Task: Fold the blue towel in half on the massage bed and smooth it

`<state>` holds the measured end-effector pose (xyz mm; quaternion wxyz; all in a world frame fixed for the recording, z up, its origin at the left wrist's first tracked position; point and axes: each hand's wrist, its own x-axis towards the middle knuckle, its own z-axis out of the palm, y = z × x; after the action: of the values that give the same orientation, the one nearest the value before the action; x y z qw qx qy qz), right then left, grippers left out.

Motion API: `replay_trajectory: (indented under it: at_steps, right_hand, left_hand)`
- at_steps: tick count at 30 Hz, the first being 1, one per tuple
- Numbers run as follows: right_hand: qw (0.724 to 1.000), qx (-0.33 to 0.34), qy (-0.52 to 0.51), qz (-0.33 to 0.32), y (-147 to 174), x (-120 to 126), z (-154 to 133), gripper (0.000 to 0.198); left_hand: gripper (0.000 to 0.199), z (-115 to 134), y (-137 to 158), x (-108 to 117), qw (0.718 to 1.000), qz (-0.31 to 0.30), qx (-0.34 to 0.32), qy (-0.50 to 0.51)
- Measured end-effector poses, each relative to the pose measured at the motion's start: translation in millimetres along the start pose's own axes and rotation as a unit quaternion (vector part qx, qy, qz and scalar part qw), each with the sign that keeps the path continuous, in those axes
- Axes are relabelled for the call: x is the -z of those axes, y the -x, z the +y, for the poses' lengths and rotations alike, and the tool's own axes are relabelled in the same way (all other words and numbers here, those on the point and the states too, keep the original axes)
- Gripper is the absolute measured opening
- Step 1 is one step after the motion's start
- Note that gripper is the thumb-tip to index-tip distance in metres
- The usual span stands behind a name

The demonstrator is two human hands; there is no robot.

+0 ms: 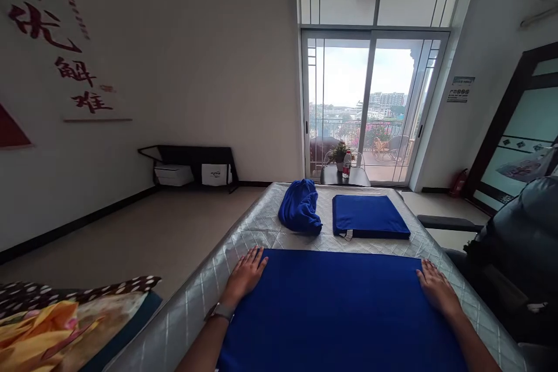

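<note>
A blue cloth lies spread flat and smooth on the table with the silvery quilted cover. My left hand rests on the cloth's far left corner, its fingers stretched out. At the far right corner my right hand lies flat, fingers extended along the edge. Beyond the spread cloth sits a neat folded stack of blue cloth, with a small white label at its front edge. Left of that stack is a crumpled heap of blue cloth.
Past the table's far end, a small dark table holds a potted plant and a bottle. A dark leather chair stands close on the right. Patterned bedding lies at the lower left. A low black rack lines the wall.
</note>
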<state>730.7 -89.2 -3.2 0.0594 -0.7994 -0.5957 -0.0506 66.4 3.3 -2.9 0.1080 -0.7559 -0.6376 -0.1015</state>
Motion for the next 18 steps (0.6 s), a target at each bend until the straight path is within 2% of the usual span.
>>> replay_trajectory:
  at_steps: [4, 8, 14, 18]
  right_hand:
    - [1.0, -0.001, -0.002, 0.009, 3.1, 7.6, -5.0, 0.072]
    - [1.0, -0.017, -0.005, 0.001, 7.3, 19.3, -12.2, 0.071]
    - [0.998, -0.037, 0.013, -0.04, 12.6, 36.0, -20.8, 0.071]
    - [0.999, -0.019, 0.013, -0.025, 20.2, 48.8, -39.0, 0.069]
  left_hand:
    - [0.057, 1.0, 1.6, -1.7, 1.0, 0.014, -0.001, -0.004]
    - [0.055, 5.7, 3.2, 5.9, 1.0, 0.018, -0.008, 0.009]
    - [0.056, 10.8, 1.5, 21.0, 0.999, -0.04, 0.024, 0.018]
    - [0.057, 6.6, 0.0, 28.2, 0.998, -0.056, 0.032, 0.026]
